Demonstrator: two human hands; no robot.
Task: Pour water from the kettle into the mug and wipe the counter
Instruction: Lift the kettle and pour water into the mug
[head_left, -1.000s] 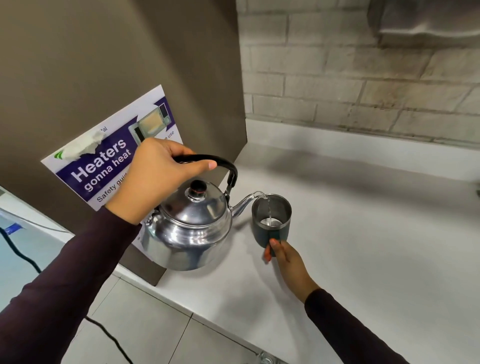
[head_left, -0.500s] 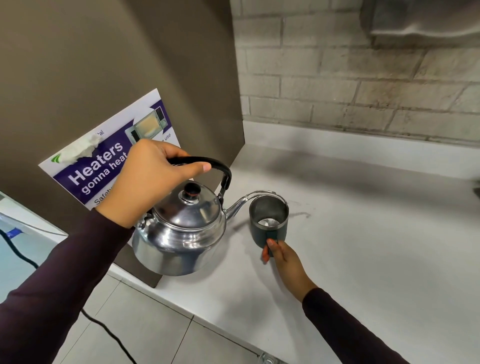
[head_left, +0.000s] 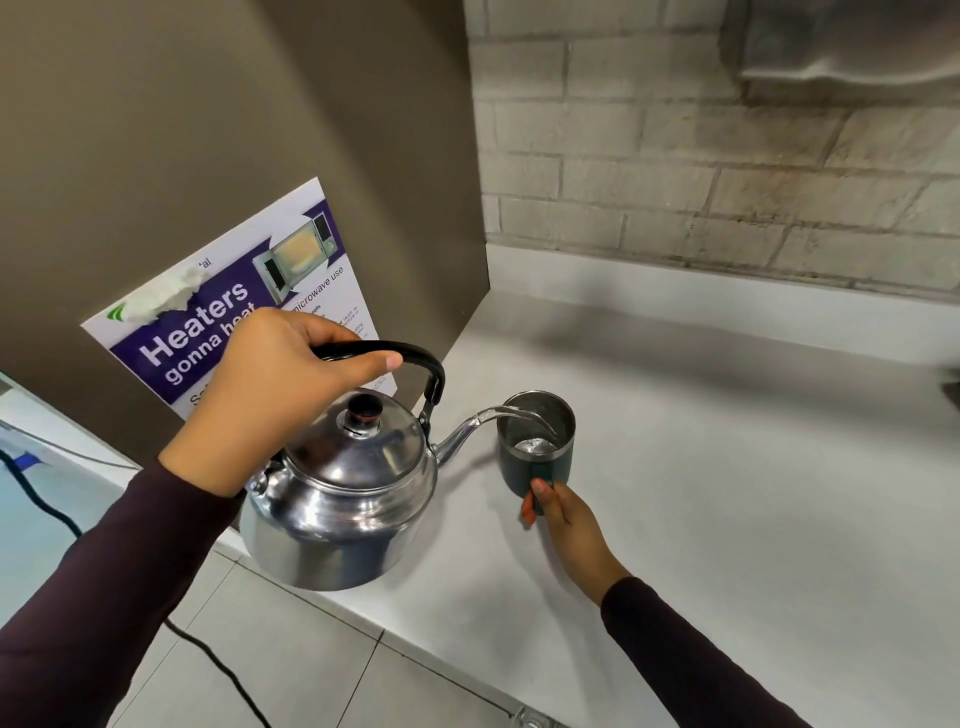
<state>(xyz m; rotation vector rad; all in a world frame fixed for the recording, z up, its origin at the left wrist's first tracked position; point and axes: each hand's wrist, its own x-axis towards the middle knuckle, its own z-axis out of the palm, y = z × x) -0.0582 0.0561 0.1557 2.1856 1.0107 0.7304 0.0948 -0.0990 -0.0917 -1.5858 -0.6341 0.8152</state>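
Observation:
A shiny steel kettle (head_left: 343, 499) with a black handle hangs above the counter's left front edge, held by my left hand (head_left: 280, 395) closed around the handle. Its spout reaches over the rim of a dark mug (head_left: 537, 447) with a steel inside, and a thin stream of water arcs into it. A little water lies at the mug's bottom. The mug stands on the white counter (head_left: 727, 493). My right hand (head_left: 563, 519) grips the mug's near side low down.
A brown side panel (head_left: 234, 156) with a purple microwave poster (head_left: 234, 322) stands left of the counter. A brick wall (head_left: 701, 182) runs behind. A black cable (head_left: 218, 665) lies on the tiled floor below the front edge. No cloth is in view.
The kettle's spout stayed over the mug while the kettle shifted slightly. Half a second ago the stream overshot the mug's far rim; it now lands inside the mug.

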